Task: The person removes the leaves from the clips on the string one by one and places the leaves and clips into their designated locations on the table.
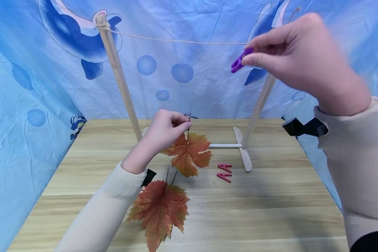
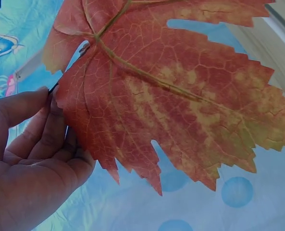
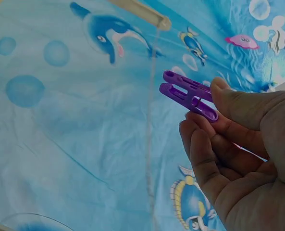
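Note:
My left hand [image 1: 167,127] pinches the thin dark stem of an orange-red artificial maple leaf [image 1: 190,154], which hangs below the fingers over the table. The same leaf [image 2: 171,96] fills much of the left wrist view. Raised at the upper right, my right hand [image 1: 299,59] pinches a purple clothespin [image 1: 242,61] between thumb and fingers. In the right wrist view the clothespin's [image 3: 188,94] tips point away from the hand. Behind it runs a thin string [image 1: 176,41] tied to a wooden post [image 1: 121,80] on the left.
More red-orange leaves [image 1: 162,213] lie on the wooden table [image 1: 271,206], partly beside my left sleeve. Two pink-red clothespins [image 1: 224,173] rest near the stand's right foot [image 1: 244,154]. A white crossbar [image 1: 225,145] joins the stand low down. A blue curtain [image 1: 204,94] hangs behind.

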`<control>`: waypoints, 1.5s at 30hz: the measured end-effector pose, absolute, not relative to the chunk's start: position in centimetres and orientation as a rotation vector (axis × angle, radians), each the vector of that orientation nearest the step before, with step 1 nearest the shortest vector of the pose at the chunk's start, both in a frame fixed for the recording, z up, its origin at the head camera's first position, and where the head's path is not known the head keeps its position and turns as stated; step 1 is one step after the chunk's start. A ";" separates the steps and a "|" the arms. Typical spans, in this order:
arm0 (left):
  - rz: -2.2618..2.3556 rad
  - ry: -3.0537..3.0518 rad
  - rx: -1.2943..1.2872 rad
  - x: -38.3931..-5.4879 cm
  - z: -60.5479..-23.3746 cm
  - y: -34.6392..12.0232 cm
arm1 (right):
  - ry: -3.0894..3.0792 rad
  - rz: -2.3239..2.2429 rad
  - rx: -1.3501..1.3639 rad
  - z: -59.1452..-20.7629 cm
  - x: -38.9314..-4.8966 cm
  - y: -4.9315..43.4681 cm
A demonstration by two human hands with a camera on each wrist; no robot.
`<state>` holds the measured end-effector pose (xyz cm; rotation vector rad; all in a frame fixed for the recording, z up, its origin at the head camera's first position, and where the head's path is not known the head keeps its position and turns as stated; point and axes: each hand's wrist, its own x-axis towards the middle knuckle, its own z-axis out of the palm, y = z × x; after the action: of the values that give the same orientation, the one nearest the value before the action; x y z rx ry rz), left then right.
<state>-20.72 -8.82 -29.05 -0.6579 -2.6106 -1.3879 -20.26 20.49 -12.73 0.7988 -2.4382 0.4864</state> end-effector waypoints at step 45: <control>-1.410 -2.876 -0.468 -15.6 -36.0 -14.3 | -2.882 1.106 0.832 -33.7 -18.0 21.4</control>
<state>-15.56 -14.34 -35.95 -0.4680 -2.8757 -1.4096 -18.01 21.39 -33.72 0.8318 -2.8818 1.1063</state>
